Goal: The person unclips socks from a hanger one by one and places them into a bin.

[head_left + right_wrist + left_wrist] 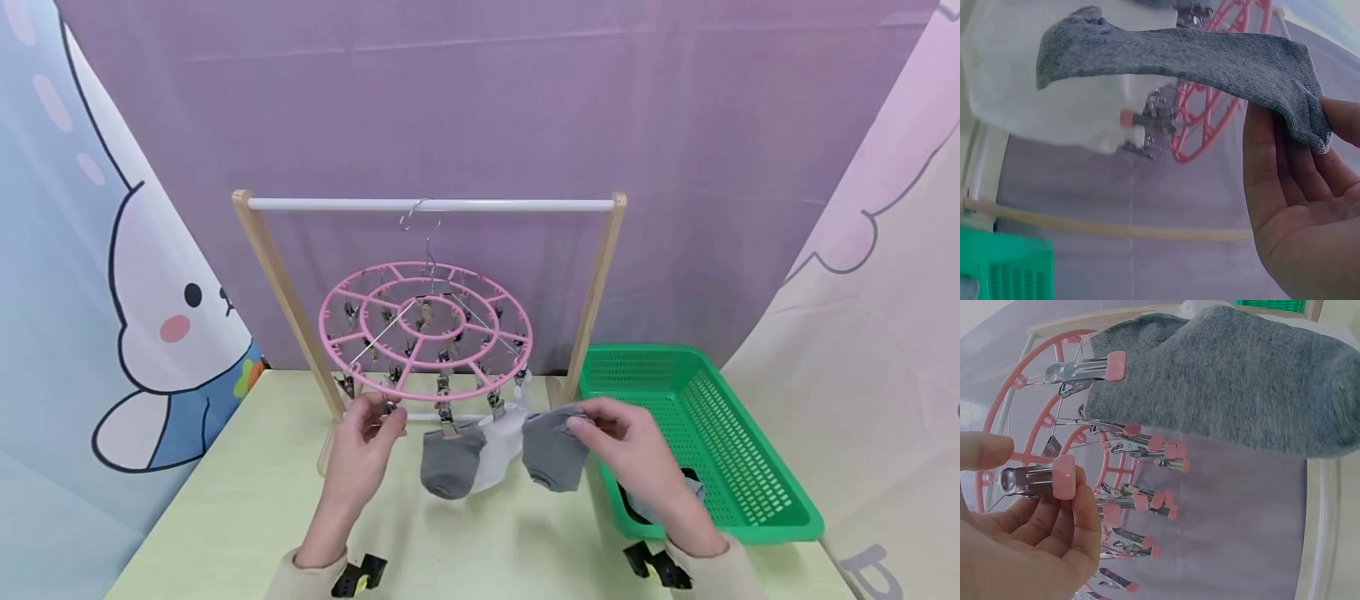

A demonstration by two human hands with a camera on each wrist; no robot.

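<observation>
A round pink clip hanger [425, 337] hangs from a white bar. My left hand [362, 450] is at its front left edge, with curled fingers behind a metal clip with pink tips [1038, 478] and the thumb close above the clip's rear end. That clip has no cloth in it. My right hand [637, 446] pinches a grey sock [557, 450] by one end, between thumb and fingers, and the rest extends free. Another grey sock [453, 462] hangs from a front clip. Beside it a white sock [498, 446] is clipped, partly covered by the grey one.
A wooden stand with a white crossbar [510, 205] carries the hanger. To the right, a green basket [750, 433] has dark and grey cloth [693, 483] in its near left corner, partly hidden by my right forearm. Several bare clips dangle from the pink rings.
</observation>
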